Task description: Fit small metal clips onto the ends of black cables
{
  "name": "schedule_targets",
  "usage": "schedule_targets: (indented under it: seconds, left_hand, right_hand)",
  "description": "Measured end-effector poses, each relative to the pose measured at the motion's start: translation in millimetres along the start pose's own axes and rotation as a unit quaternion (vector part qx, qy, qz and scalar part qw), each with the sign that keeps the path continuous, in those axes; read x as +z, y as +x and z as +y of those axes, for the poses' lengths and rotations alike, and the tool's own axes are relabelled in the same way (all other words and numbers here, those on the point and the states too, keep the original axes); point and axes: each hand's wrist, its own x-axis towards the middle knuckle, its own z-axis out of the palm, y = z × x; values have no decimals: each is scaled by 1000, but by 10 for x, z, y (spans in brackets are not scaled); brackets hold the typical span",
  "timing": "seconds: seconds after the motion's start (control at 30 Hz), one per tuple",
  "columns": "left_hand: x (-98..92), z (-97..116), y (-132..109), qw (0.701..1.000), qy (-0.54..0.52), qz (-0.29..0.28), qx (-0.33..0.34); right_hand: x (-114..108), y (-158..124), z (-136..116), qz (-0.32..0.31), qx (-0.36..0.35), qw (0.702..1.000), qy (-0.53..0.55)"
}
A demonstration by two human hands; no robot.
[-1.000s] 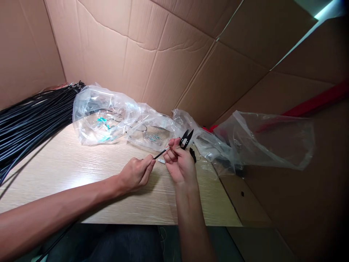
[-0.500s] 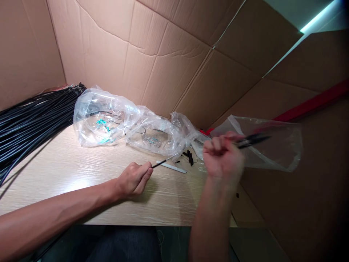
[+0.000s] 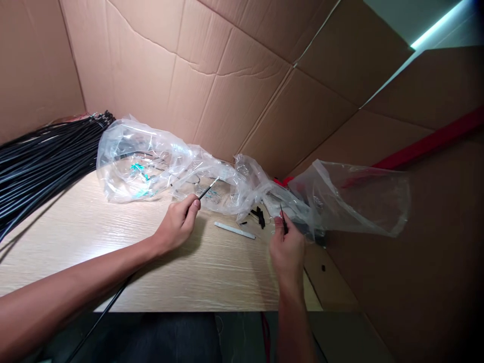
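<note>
Left hand grips black cable, right hand pinches a black sliver beside clear plastic.

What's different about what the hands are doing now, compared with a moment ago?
The left hand has lifted and turned the black cable, so its white-tipped end now points up towards the clear plastic bag. The right hand has come back down from the right, pinching a thin black tip, perhaps the snips. The black cable bundle and white strip stayed put.
</note>
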Motion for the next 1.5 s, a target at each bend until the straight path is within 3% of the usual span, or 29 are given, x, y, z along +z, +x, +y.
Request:
schedule_targets:
  seconds: [0.1,0.23,0.3,0.47,0.67,0.87,1.1,1.2,1.37,1.5]
  left_hand:
    - [-27,-56,88,1000,-7,3,-21]
    - [-27,-99,126,999,-24,-13,-34]
    - [-19,-102,127,998,-32,-21,-42]
    - [4,-103,110,995,-61,-41,-62]
    - [36,-142,88,987,-112,-70,-91]
    - [79,-149,77,981,-137,-79,-110]
    - [105,-241,100,977,-175,-35,-115]
    - [99,-265,126,966,-222,-40,-129]
    - [74,-181,173,929,-316,-54,-183]
    - [66,-136,176,916,-340,-89,-195]
  right_hand:
    - [268,82,-53,-23,-7,999,-32]
    - [748,246,-362,-158,-65,979,114]
    - [1016,303,-429,-191,-75,966,155]
    - [1402,238,-359,-190,-55,956,216]
    - [1453,151,-322,-131,-29,967,219]
    - [1437,117,-313,-85,-121,984,103]
    - [1363,-34,-425,-180,-159,966,98]
    - [1340,-39,-454,-219,-116,957,151]
    - [1313,80,-403,-176,25,943,280]
    - [1332,116,-338,-250,120,904,324]
